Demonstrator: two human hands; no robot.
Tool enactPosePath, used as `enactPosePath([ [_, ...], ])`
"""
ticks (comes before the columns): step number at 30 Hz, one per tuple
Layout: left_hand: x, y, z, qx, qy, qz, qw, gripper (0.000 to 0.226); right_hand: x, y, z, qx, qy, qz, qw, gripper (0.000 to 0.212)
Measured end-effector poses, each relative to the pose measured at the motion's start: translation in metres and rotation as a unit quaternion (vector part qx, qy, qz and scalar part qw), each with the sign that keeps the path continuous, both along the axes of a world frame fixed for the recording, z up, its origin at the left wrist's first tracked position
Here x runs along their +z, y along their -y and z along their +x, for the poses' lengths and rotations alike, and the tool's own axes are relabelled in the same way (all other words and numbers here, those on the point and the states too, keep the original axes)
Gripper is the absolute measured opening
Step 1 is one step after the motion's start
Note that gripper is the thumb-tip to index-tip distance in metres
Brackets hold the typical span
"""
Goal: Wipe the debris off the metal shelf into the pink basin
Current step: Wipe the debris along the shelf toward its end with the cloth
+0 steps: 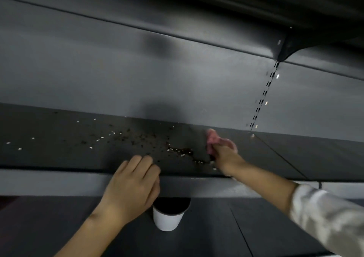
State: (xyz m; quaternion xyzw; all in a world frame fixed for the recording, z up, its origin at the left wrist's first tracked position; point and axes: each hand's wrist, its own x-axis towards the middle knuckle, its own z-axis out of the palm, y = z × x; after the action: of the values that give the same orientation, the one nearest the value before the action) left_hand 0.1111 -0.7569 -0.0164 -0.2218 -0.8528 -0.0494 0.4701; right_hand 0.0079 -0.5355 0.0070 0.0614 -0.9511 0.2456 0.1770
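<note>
Dark and pale debris lies scattered over the grey metal shelf, thickest in a small heap near the front. My right hand grips a pink cloth pressed on the shelf just right of that heap. My left hand rests on the shelf's front edge, fingers curled over the lip and holding nothing. No pink basin is in view.
A white cup with a dark inside stands on the lower shelf, under the front edge beside my left hand. The grey back panel rises behind, with a slotted upright at the right. Another shelf hangs overhead.
</note>
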Motion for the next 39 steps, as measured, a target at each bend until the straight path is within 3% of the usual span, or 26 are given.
enactPosePath([
  [2,0.000,0.009,0.003,-0.013,-0.004,-0.007,1.000,0.030,0.002,0.048,0.006,0.057,0.007,-0.025,0.998,0.016],
  [4,0.001,0.018,0.004,-0.022,-0.008,-0.012,1.000,0.030,0.005,0.082,0.011,0.124,0.064,-0.063,0.988,0.029],
  [6,0.003,0.026,0.003,-0.026,-0.005,-0.007,1.000,0.030,0.011,0.093,0.015,0.125,0.062,-0.070,0.988,0.034],
  [11,-0.004,0.044,0.000,-0.020,0.001,0.001,1.000,0.031,0.030,0.034,-0.001,0.006,0.040,-0.104,0.994,0.031],
  [16,-0.009,0.043,-0.003,0.001,-0.011,0.000,1.000,0.029,0.036,-0.077,-0.019,-0.157,0.069,-0.005,0.985,0.039],
  [18,-0.010,0.042,-0.002,0.006,-0.013,0.001,1.000,0.029,0.028,-0.093,-0.026,-0.190,0.110,0.030,0.975,0.038],
  [20,-0.011,0.041,-0.003,0.005,-0.016,0.000,1.000,0.029,0.021,-0.081,-0.033,-0.196,0.089,0.043,0.976,0.033],
  [24,-0.009,0.040,-0.003,0.012,-0.016,0.001,1.000,0.028,0.013,-0.001,-0.046,-0.088,0.100,0.110,0.985,0.036],
  [28,-0.005,0.040,-0.001,0.004,-0.008,-0.005,1.000,0.028,0.007,0.095,-0.025,0.132,0.047,0.040,0.989,0.032],
  [31,-0.002,0.043,0.001,0.006,-0.010,-0.013,1.000,0.028,0.011,0.121,-0.016,0.192,0.040,-0.023,0.980,0.037],
  [36,0.002,0.061,0.001,0.038,-0.024,0.014,0.999,0.029,0.034,0.070,-0.055,0.078,0.025,-0.100,0.992,0.038],
  [39,0.001,0.065,0.001,0.055,-0.025,0.014,0.998,0.027,0.038,0.024,-0.091,-0.042,0.069,-0.085,0.993,0.028],
])
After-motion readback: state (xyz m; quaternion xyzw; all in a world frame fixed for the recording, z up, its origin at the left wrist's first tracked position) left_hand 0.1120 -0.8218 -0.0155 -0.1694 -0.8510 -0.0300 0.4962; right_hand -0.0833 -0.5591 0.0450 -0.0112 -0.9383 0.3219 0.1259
